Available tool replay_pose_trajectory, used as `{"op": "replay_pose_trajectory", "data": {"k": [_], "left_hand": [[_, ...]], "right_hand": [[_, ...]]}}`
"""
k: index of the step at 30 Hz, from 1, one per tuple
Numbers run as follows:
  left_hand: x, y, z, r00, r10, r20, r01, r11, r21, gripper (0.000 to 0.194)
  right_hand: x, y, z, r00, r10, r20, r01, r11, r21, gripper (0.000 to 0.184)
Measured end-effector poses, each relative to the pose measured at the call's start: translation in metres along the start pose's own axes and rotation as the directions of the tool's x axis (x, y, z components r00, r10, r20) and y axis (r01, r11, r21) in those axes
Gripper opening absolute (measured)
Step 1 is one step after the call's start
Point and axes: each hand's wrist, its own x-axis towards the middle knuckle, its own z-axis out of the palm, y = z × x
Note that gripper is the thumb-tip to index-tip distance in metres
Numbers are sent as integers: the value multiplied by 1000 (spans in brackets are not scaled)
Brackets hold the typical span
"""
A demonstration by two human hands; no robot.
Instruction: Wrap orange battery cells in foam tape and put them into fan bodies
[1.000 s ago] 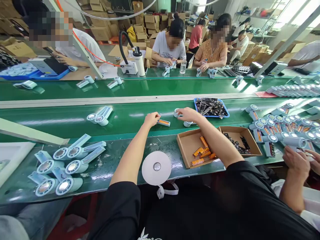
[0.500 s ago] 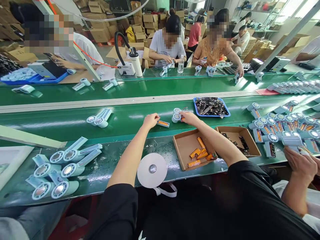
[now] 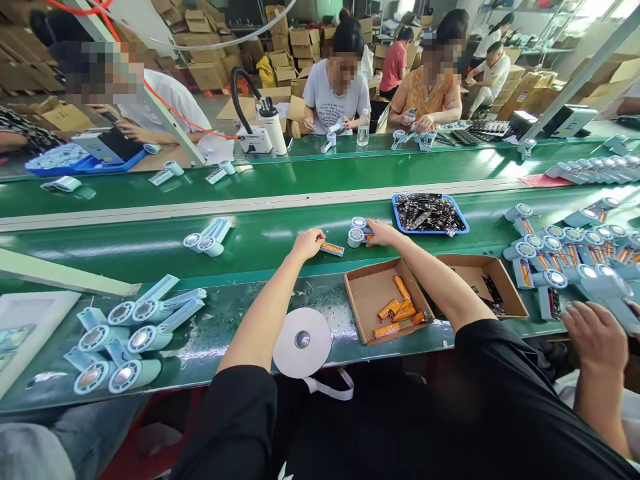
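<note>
My left hand [image 3: 309, 244] is closed at the left end of a light-blue fan housing [image 3: 334, 249]. An orange battery shows in its open handle, while its round head is hidden behind my fingers. Just to the right, two more fan housings lie side by side, their round heads [image 3: 356, 237] facing me. My right hand [image 3: 384, 233] is closed around the handle end of this pair, with a bit of orange at the fingertips. Which of the two handles it grips is partly hidden.
A cardboard tray [image 3: 354, 300] holds orange batteries beside another box [image 3: 515, 307] with black circuit boards. Beyond is a blue tray [image 3: 467, 230] of boards. A white tape roll [image 3: 285, 347] lies in front. Fan housings [image 3: 145, 339] stand left; many crowd right, near a co-worker's hand [image 3: 597, 337].
My right hand has come down from above the fan housings onto their handles and drawn the two heads together. My left hand stays at its housing. The co-worker's hand at right has opened somewhat.
</note>
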Motion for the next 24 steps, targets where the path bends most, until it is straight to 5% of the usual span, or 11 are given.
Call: {"op": "replay_pose_trajectory", "data": {"k": [3,7,16,20,24], "left_hand": [[-6,0,0,998,59,-1,-59,998,-2,15],[-46,-16,-9,995,60,-83,-62,998,-15,16],[-208,-80,-35,932,-154,-328,145,988,-52,18],[-206,-80,-28,908,-208,-365,195,978,-71,19],[-164,-64,-24,914,-194,-355,182,981,-69,22]], "right_hand": [[-3,-10,-2,1000,-1,-23,1,1000,-13,73],[-13,-42,-6,994,-74,-82,74,997,2,66],[-4,-204,24,957,-270,-105,277,959,58,68],[10,-244,39,977,-161,-141,168,985,38,68],[23,-238,46,990,-51,-132,56,998,32,62]]}}
